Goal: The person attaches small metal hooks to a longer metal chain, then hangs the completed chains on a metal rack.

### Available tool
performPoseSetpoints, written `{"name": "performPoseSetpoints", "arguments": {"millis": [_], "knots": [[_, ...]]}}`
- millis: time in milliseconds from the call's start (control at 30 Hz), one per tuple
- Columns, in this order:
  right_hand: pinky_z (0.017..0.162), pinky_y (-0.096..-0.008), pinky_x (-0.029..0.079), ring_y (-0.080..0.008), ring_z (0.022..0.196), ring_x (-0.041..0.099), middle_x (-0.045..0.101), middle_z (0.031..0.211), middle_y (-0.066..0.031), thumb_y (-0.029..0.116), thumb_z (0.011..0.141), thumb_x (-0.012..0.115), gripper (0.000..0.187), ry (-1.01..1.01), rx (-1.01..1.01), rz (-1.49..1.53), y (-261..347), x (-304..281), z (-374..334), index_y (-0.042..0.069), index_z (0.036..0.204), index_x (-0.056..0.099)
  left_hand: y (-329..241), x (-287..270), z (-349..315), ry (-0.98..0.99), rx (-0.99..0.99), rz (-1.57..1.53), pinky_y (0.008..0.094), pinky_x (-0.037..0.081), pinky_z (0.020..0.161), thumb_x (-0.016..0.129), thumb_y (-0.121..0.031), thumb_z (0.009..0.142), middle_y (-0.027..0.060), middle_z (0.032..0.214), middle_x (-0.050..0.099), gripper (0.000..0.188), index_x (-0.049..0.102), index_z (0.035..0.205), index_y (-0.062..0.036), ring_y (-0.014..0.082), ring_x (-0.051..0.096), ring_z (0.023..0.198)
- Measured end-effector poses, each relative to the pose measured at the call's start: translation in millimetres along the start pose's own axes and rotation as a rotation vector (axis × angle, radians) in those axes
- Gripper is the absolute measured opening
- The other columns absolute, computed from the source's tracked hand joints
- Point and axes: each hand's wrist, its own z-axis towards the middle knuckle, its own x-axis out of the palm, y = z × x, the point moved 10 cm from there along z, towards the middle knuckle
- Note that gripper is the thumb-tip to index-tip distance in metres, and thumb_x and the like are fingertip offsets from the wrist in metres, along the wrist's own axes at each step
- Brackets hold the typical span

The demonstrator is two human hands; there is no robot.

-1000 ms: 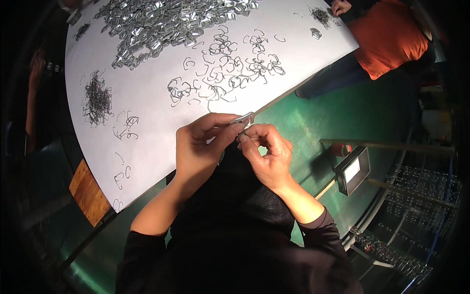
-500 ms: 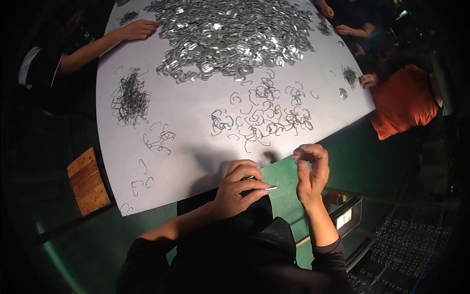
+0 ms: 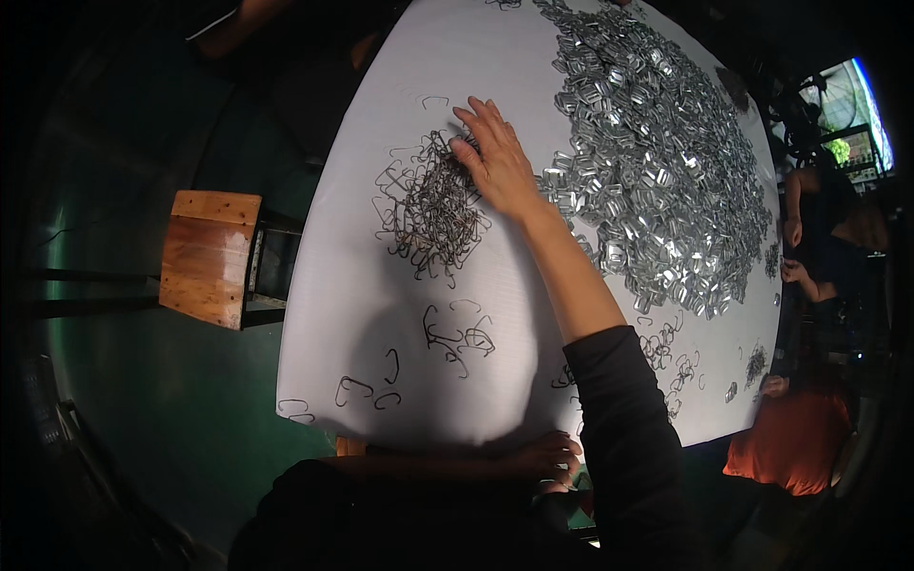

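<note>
My right hand (image 3: 500,162) reaches across the white table with its palm down and fingers stretched out. Its thumb and fingertips are at the upper right edge of a tangled pile of thin dark wire hooks (image 3: 438,214). Nothing shows in its grasp. Close to my body, my left hand (image 3: 552,459) is in shadow at the table's near edge, its fingers curled together. What they hold is hidden. Right of my right forearm lies a large heap of shiny flat metal buckles (image 3: 657,162).
Loose wire hooks (image 3: 457,338) are scattered nearer to me. More hooks (image 3: 662,347) lie beyond my right sleeve. A wooden stool (image 3: 209,257) stands left of the table (image 3: 324,285). Other people's hands (image 3: 800,271) are at the right edge, near an orange-red cloth shape (image 3: 795,438).
The view has swung left. My right hand has gone from beside my left hand to the wire-hook pile. My left hand, which was pinching a small shiny metal piece, stays near my body.
</note>
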Motion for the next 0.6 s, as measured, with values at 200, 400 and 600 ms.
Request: {"name": "performPoseSetpoints", "arguments": {"millis": [200,400,600], "knots": [[0.113,-0.0444,0.014,-0.0231,0.136,0.024,0.036,0.143,-0.0022,0.052,0.094,0.026,0.054,0.212,-0.109,-0.073,-20,44,65,0.02,0.134,0.043,-4,-4,5,0.032,-0.013,0.037,0.0418,0.038,0.09,0.068,-0.017,0.071,0.001,0.089,0.052,0.011,0.06,0.071,-0.01,0.0227,0.047,0.103],[0.111,-0.0438,0.02,-0.0245,0.134,0.029,0.042,0.138,-0.0038,0.044,0.095,0.035,0.045,0.216,0.013,0.362,-23,32,69,0.016,0.126,0.053,-1,-10,8,-0.001,-0.082,-0.085,0.0416,0.037,0.09,0.064,-0.016,0.074,0.0033,0.088,0.053,0.01,0.061,0.073,-0.0066,0.0237,0.048,0.102],[0.111,-0.0481,0.014,-0.0255,0.135,0.025,0.039,0.14,-0.0082,0.052,0.092,0.036,0.052,0.115,-0.137,-0.099,-7,29,17,0.018,0.129,0.049,2,-17,8,-0.027,-0.068,-0.112,0.0434,0.038,0.089,0.062,-0.015,0.076,0.0045,0.089,0.053,0.009,0.061,0.077,-0.0056,0.0259,0.049,0.101]]}}
